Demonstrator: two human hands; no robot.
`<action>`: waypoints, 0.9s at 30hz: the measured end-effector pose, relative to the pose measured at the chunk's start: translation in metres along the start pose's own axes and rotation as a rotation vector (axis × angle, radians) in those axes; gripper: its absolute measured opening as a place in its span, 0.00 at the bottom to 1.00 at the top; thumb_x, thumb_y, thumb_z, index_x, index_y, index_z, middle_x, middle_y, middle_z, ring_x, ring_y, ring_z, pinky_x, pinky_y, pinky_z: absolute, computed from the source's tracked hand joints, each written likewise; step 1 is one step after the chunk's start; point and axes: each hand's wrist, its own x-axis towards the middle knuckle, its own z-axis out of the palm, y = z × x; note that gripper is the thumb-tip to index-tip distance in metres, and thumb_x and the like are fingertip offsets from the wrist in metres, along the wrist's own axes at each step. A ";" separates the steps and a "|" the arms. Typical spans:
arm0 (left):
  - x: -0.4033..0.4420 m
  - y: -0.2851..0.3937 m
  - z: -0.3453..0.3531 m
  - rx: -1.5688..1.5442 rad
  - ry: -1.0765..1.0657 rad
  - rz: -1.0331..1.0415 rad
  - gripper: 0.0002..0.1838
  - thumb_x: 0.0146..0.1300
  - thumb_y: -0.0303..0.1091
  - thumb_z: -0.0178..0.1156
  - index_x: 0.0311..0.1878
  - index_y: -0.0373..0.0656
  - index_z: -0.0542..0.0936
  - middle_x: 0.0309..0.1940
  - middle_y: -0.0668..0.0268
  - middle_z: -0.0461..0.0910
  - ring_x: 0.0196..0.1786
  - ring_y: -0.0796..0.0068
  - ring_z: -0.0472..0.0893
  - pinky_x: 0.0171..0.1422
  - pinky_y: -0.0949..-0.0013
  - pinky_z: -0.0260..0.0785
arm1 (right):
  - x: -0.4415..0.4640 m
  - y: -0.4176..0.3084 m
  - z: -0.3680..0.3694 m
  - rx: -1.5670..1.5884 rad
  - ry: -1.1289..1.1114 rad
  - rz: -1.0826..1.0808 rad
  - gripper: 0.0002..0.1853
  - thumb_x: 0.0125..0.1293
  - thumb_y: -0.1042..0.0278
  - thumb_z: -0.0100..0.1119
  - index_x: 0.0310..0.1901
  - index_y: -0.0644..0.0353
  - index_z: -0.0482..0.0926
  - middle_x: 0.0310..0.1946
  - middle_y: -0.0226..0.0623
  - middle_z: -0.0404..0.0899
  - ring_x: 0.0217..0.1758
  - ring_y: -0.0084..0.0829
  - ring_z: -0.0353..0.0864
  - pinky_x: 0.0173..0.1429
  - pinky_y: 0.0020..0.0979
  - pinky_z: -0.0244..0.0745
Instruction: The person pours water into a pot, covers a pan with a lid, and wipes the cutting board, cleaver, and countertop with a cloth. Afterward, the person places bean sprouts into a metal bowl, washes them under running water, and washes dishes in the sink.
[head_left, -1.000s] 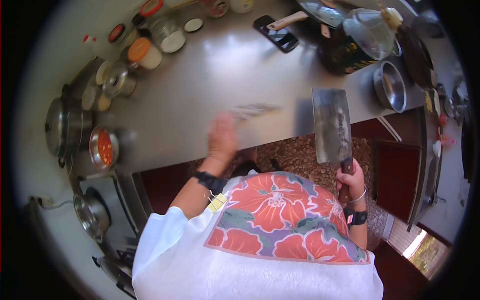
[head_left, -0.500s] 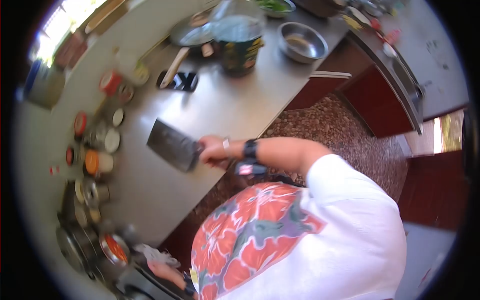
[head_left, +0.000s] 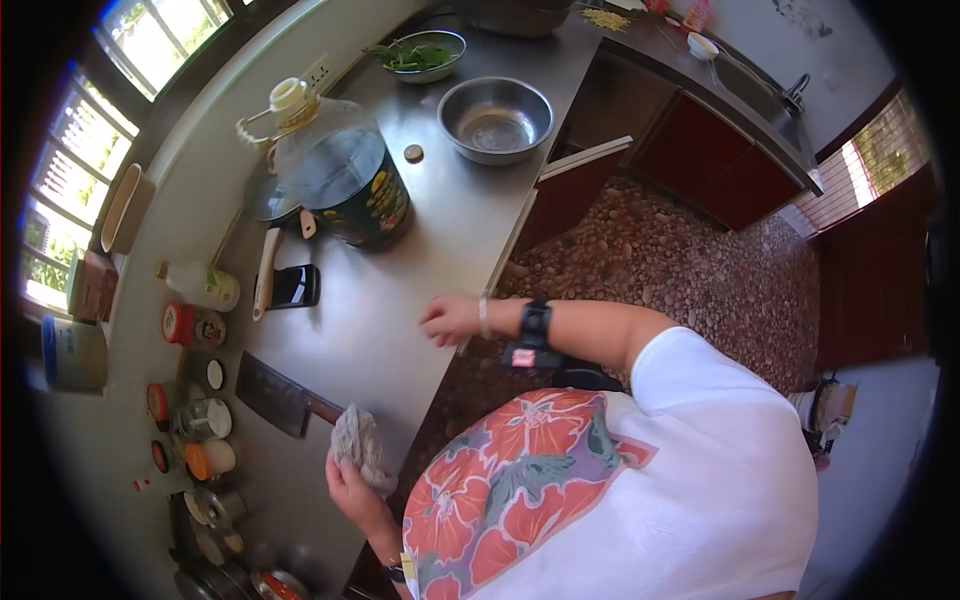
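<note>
My left hand (head_left: 352,492) is closed on a crumpled grey cloth (head_left: 360,450) near the counter's front edge. A cleaver (head_left: 272,392) with a dark, broad blade lies on the steel counter. Its brown handle reaches the cloth, which hides the handle's end. Over the counter edge, my right hand (head_left: 455,320) holds nothing, its fingers loosely bent and slightly blurred.
A large oil jug (head_left: 345,180) stands on the counter (head_left: 370,330) beside a phone (head_left: 294,287). Farther back are a steel bowl (head_left: 496,120) and a bowl of greens (head_left: 425,55). Several jars (head_left: 205,418) line the wall. A cabinet door (head_left: 570,190) stands ajar.
My right hand has let go of the cleaver, which now lies on the counter. My left hand has moved up with the cloth to the handle. The view has shifted.
</note>
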 end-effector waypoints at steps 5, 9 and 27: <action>0.054 -0.101 0.119 1.135 0.035 0.456 0.22 0.56 0.29 0.50 0.55 0.33 0.66 0.54 0.44 0.65 0.55 0.47 0.66 0.60 0.54 0.57 | -0.093 0.058 -0.182 0.292 0.348 0.104 0.16 0.59 0.60 0.54 0.43 0.63 0.72 0.31 0.36 0.77 0.27 0.25 0.79 0.26 0.24 0.75; 0.063 -0.106 0.254 1.189 0.000 0.582 0.23 0.53 0.27 0.52 0.54 0.35 0.66 0.55 0.44 0.64 0.54 0.46 0.66 0.60 0.52 0.56 | -0.122 0.053 -0.292 0.278 0.514 0.036 0.19 0.59 0.54 0.54 0.43 0.63 0.72 0.32 0.37 0.77 0.27 0.24 0.79 0.26 0.24 0.75; 0.138 -0.102 0.474 1.119 -0.077 0.666 0.20 0.53 0.29 0.48 0.50 0.40 0.72 0.53 0.47 0.67 0.54 0.46 0.66 0.59 0.52 0.56 | -0.011 -0.065 -0.490 0.127 0.365 0.094 0.13 0.48 0.72 0.54 0.34 0.71 0.75 0.19 0.44 0.76 0.16 0.33 0.77 0.14 0.30 0.73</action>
